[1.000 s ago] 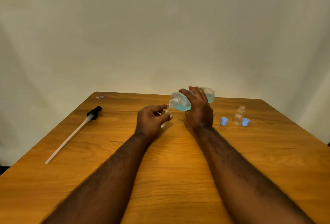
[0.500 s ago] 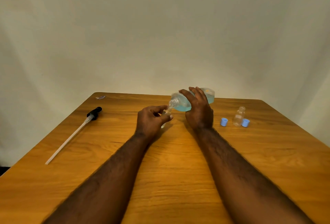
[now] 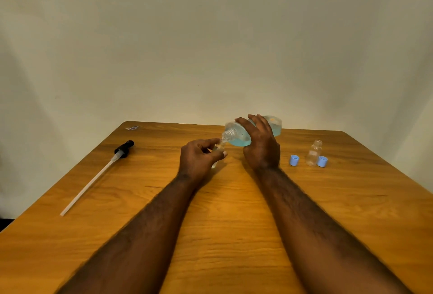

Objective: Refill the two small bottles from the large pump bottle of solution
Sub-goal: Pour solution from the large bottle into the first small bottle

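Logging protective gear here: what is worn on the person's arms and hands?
Nothing that shows. The left forearm and right forearm are bare and hairy, with no sleeves in view. The left hand and right hand are ungloved; no watch, bracelet or ring is visible.

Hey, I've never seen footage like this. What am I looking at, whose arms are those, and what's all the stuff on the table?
There is no machine here. These are a person's two bare arms, filmed by one wide-angle camera worn on their head, looking forward and down.

The right hand grips the large bottle of blue solution. It is tipped on its side, with its open neck toward a small bottle that the left hand pinches.

On the wooden table, the pump with its long tube lies at the left, off the bottle. At the right a second small bottle stands uncapped between two blue caps.
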